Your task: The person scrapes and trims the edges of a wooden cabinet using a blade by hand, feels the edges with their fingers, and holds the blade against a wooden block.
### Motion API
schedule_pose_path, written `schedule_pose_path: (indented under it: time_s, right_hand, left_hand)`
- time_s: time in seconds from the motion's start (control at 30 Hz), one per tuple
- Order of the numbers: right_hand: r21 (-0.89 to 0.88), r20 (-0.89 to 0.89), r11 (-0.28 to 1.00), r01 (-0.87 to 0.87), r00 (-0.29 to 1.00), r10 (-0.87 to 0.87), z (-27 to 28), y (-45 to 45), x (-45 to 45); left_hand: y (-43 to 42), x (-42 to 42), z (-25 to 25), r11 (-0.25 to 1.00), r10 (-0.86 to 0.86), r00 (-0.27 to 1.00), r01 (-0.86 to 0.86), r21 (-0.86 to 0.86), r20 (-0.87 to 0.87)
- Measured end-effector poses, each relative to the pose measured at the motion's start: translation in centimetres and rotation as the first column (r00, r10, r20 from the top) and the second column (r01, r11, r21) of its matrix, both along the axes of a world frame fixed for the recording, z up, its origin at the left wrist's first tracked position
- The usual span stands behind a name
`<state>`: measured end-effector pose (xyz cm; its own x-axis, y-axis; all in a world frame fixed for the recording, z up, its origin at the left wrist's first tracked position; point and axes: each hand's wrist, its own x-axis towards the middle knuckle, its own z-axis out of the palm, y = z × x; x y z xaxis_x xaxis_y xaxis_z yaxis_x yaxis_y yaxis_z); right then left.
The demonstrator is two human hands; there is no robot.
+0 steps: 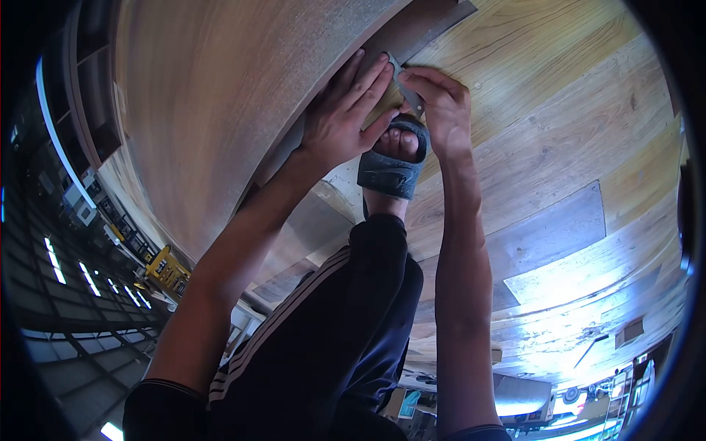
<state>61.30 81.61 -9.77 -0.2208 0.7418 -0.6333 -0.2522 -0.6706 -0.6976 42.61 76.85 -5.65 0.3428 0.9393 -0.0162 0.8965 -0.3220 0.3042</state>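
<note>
A thin, flat grey metal strip (pixel 409 95) with a small hole near its lower end is pinched between the thumb and fingers of my right hand (pixel 450 110). My left hand (pixel 346 121) lies with its fingers stretched out along the lower edge of a large wood-grain panel (pixel 235 88). Its fingertips are at the strip's upper end; whether they press on it I cannot tell. Under and beyond the left fingers runs a dark grey board (pixel 434 29), partly hidden by the hand and panel.
Wood-grain boards (pixel 529 147) cover the floor, with a greyer piece (pixel 551 220) among them. My foot in a dark slide sandal (pixel 390 173) stands just below the hands. A yellow object (pixel 168 272) is at the left. Shelving (pixel 618 400) stands at the lower right.
</note>
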Motion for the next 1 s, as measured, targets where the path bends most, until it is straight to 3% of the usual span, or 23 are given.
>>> schedule_pose_path:
  time_s: [0.43,0.73,0.8,0.83,1.0]
  right_hand:
    - [-0.059,0.004,0.998,0.035,0.999,-0.035,0.4,0.3,0.0]
    - [0.076,0.017,0.996,0.048,0.999,-0.05,0.4,1.4,0.9]
    - [-0.054,0.026,0.998,0.028,0.999,-0.027,1.0,1.1,0.5]
    - [-0.021,-0.04,0.999,0.049,0.998,-0.05,0.4,0.6,0.0]
    - [0.057,0.003,0.998,0.023,1.0,-0.023,-0.4,0.2,0.3]
  left_hand:
    - [0.2,0.1,-0.1,1.0,-0.023,0.997,0.023,-0.001,-0.067]
    - [1.6,0.9,0.1,0.999,-0.033,0.998,0.033,-0.006,-0.054]
    - [1.2,0.5,0.6,0.999,-0.027,0.998,0.026,-0.022,-0.054]
    - [0.9,0.4,0.7,0.999,-0.034,0.998,0.033,-0.02,-0.057]
    - [0.7,0.1,0.5,0.996,-0.055,0.998,0.052,-0.075,-0.035]
